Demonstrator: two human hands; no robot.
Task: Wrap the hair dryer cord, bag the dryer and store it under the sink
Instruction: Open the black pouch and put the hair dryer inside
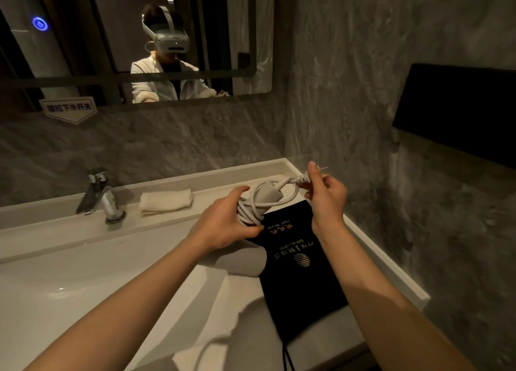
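My left hand (227,221) grips a white hair dryer (269,197) above the right side of the counter, with its white cord (251,207) looped several times around the handle. Its body is mostly hidden by my fingers and the cord. The plug end (303,179) of the cord is pinched in my right hand (326,200), with the prongs poking out to the right. A black drawstring bag (300,281) with gold lettering lies flat on the counter directly below both hands, its strings hanging over the front edge.
A white basin (69,301) fills the left, with a chrome faucet (102,199) behind it. A folded beige towel (166,201) lies on the back ledge. A mirror (125,41) hangs above, reflecting a person. A grey stone wall stands close on the right, with a dark recess (458,111).
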